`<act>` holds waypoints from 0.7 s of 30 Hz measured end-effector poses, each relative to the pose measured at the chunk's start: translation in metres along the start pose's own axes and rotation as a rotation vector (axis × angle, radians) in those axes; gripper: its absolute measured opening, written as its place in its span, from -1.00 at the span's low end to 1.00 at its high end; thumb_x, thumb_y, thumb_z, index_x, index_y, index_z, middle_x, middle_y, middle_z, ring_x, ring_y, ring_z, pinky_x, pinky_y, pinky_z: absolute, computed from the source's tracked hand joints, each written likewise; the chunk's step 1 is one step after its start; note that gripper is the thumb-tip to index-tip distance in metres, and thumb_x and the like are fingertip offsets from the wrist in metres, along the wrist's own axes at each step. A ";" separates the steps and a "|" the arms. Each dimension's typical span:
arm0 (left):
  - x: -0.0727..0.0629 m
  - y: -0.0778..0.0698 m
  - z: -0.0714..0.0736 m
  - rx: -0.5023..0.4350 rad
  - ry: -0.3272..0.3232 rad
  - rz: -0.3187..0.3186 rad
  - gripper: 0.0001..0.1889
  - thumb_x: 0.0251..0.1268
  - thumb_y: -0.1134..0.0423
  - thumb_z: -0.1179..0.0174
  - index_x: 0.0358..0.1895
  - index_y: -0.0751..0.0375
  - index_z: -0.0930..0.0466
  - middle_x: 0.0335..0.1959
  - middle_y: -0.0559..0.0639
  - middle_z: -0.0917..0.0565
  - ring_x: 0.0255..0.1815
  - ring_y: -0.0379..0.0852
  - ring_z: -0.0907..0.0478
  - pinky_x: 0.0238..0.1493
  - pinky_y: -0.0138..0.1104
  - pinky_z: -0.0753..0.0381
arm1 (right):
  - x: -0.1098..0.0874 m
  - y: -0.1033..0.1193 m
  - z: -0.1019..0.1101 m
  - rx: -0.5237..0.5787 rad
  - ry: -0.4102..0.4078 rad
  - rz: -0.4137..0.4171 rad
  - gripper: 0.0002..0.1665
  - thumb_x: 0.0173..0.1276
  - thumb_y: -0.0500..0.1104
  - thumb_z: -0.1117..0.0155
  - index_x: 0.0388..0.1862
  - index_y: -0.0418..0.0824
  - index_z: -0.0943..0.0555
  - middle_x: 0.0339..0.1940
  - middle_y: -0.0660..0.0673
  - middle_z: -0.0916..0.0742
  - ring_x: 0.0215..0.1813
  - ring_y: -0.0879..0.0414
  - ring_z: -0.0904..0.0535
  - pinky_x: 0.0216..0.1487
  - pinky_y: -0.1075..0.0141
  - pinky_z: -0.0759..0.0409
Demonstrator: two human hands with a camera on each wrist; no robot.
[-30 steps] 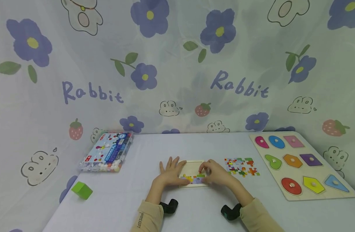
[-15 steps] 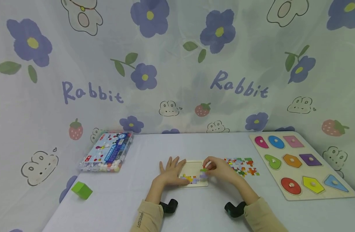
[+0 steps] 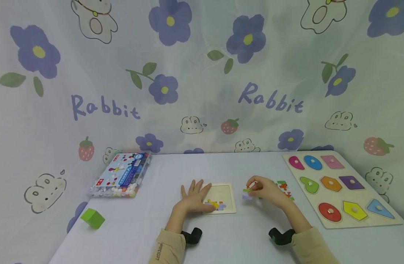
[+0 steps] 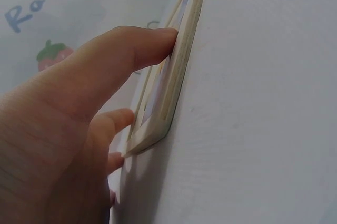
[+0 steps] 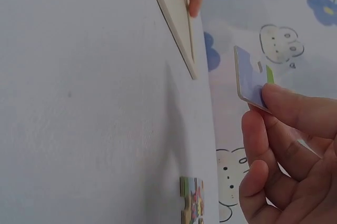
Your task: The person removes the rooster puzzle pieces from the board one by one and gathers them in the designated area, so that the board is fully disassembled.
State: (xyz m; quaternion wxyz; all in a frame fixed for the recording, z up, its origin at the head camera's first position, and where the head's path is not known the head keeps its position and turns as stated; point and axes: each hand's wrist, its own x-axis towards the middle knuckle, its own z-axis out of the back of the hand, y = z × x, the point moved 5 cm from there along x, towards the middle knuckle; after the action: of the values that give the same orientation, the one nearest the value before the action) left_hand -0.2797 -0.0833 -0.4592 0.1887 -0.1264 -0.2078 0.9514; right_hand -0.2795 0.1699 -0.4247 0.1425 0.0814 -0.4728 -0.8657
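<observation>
My left hand (image 3: 193, 200) lies over the left side of a shallow wooden puzzle tray (image 3: 234, 200), fingers spread. In the left wrist view its thumb (image 4: 147, 45) presses on the tray's near rim. A few joined yellow and lavender puzzle pieces (image 3: 220, 206) sit along the tray's bottom edge, partly under that thumb. To the right of the tray, my right hand (image 3: 266, 189) pinches a lavender and green jigsaw puzzle piece (image 5: 248, 74) between thumb and fingers, raised above the table. Behind this hand, colourful loose pieces (image 3: 284, 186) are partly hidden.
At the right stands a wooden shape board (image 3: 309, 200) with knobbed coloured shapes. A clear box of beads (image 3: 122, 172) lies at the back left, with a green cube (image 3: 93, 218) in front of it. A patterned cloth (image 3: 202, 91) hangs behind the white table (image 3: 129, 234).
My right hand has lifted the lavender and green puzzle piece out of the tray's lower right corner and carried it right, off the tray. My left hand has stayed in place.
</observation>
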 end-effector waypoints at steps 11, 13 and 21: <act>0.000 0.000 -0.001 -0.006 0.001 -0.001 -0.08 -0.02 -0.26 -0.20 0.43 0.01 -0.08 0.47 0.18 0.07 0.46 0.29 0.33 0.20 0.33 0.51 | -0.011 -0.015 0.020 0.000 -0.039 -0.045 -0.69 0.16 -0.26 -0.32 -0.11 -0.27 -0.52 -0.39 -0.11 -0.63 -0.36 0.08 -0.53 -0.40 0.29 -0.49; 0.001 0.000 -0.001 -0.005 0.001 -0.003 -0.08 -0.02 -0.26 -0.20 0.43 0.01 -0.08 0.47 0.18 0.07 0.46 0.29 0.32 0.20 0.33 0.51 | -0.013 -0.018 0.024 -0.017 -0.054 -0.042 -0.68 0.15 -0.25 -0.33 -0.10 -0.26 -0.52 -0.39 -0.10 -0.62 -0.36 0.07 -0.53 -0.41 0.29 -0.50; 0.000 -0.001 0.000 0.003 -0.003 -0.003 -0.08 -0.02 -0.26 -0.20 0.43 0.01 -0.09 0.47 0.18 0.07 0.46 0.29 0.32 0.20 0.33 0.50 | -0.022 -0.029 0.040 -0.064 -0.095 -0.029 -0.71 0.21 -0.22 -0.28 -0.08 -0.22 -0.52 -0.29 -0.11 -0.63 -0.22 0.04 -0.50 -0.28 0.26 -0.50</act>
State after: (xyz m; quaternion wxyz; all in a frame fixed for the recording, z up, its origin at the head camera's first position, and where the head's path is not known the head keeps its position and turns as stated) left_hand -0.2797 -0.0827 -0.4585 0.1902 -0.1242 -0.2069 0.9516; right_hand -0.2749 0.2232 -0.4277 0.1099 0.0422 -0.4498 -0.8853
